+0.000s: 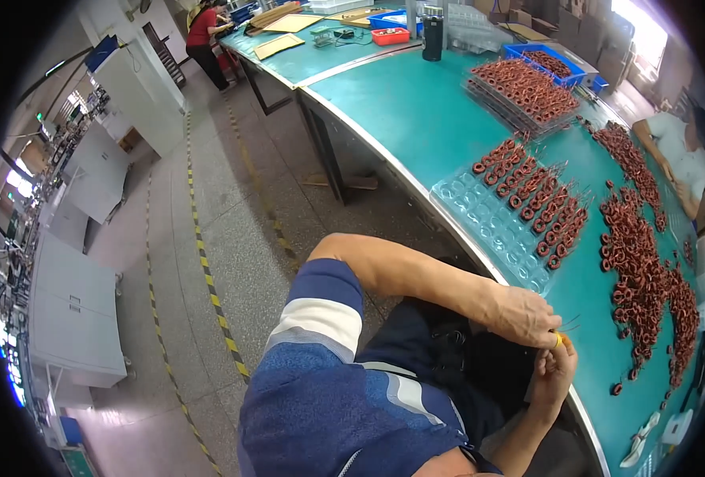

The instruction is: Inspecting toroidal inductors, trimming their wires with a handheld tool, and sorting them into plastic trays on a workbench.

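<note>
From my remote post I see a small wired piece (569,324) between left hand (526,316) and right hand (554,372), both pinched closed on it, mostly hidden.

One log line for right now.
left hand, right hand: together at small yellow item; clear tray: partly filled; reddish rings: heaped beside tray

A small yellow piece (559,340), mostly hidden — thin wires (569,325) jutting beside it — sits between left hand (525,316) and right hand (555,371)
</note>
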`<control>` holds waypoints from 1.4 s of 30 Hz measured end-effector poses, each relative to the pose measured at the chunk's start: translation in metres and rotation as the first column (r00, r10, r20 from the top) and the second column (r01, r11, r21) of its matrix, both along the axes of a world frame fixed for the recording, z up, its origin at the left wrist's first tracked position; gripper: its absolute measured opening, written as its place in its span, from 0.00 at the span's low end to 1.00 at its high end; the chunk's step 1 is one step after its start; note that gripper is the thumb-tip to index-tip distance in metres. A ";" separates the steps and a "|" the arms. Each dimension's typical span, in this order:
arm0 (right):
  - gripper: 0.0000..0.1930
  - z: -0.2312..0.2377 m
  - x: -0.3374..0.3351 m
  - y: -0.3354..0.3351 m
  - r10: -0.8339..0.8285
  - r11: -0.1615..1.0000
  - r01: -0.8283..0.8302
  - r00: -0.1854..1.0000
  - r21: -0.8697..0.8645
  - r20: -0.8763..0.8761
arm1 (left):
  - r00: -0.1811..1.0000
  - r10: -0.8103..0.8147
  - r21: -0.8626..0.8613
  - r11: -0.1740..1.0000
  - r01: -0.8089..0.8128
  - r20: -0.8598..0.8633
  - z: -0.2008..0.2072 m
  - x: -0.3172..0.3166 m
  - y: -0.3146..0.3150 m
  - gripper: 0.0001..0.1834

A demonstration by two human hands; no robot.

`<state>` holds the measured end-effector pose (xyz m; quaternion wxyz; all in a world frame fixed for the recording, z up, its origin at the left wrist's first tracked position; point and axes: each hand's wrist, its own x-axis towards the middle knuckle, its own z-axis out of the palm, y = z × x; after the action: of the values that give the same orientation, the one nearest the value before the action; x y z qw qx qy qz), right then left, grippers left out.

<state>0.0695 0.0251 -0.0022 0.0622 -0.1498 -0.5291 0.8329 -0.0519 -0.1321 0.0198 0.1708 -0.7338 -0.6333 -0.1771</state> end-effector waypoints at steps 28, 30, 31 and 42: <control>0.18 0.026 -0.017 -0.016 -0.122 0.978 0.149 0.976 0.145 -0.179 | -0.214 -0.309 0.277 0.946 -0.170 0.926 -0.009 0.036 0.000 0.19; 0.21 0.023 -0.017 -0.016 -0.053 0.987 0.080 0.981 0.141 -0.188 | -0.227 -0.276 0.244 0.957 -0.157 0.934 -0.012 0.033 -0.003 0.19; 0.20 0.021 -0.018 -0.017 -0.053 0.981 0.091 0.975 0.171 -0.214 | -0.242 -0.242 0.214 0.968 -0.134 0.940 -0.013 0.031 -0.003 0.18; 0.14 0.015 -0.023 -0.004 -0.092 0.992 0.077 0.984 -0.097 -0.155 | -0.135 -0.064 0.043 0.988 -0.150 0.989 -0.013 0.025 -0.004 0.14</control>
<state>0.0462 0.0215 0.0130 0.1327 -0.1079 -0.4774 0.8619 -0.0266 -0.1363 0.0072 -0.3070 -0.3134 -0.5543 -0.7073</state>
